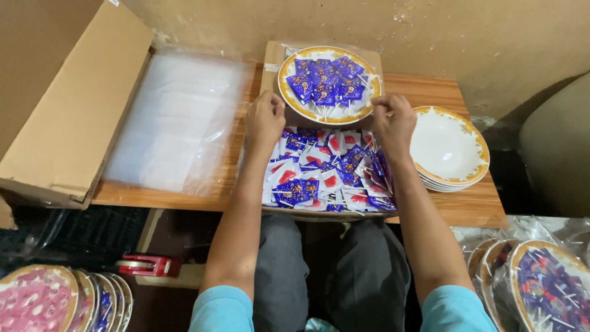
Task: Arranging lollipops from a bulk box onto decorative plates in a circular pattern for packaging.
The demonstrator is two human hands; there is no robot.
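Both hands, left hand (pixel 265 120) and right hand (pixel 393 121), grasp opposite rims of the level gold-rimmed plate (pixel 329 106), its lollipops' (pixel 326 84) sticks pointing toward the person.

Both hands, left hand (pixel 264 120) and right hand (pixel 393 120), grip the rim of a gold-edged plate (pixel 289 92) heaped with blue lollipops (pixel 326 83), above loose lollipops (pixel 326 175) on the tabletop (pixel 467 206).

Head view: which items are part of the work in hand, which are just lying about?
In hand:
left hand and right hand at the filled plate
purple packets on it
loose packet pile
clear bags
empty plates

Lying about:
tape dispenser
cardboard box
wrapped plates
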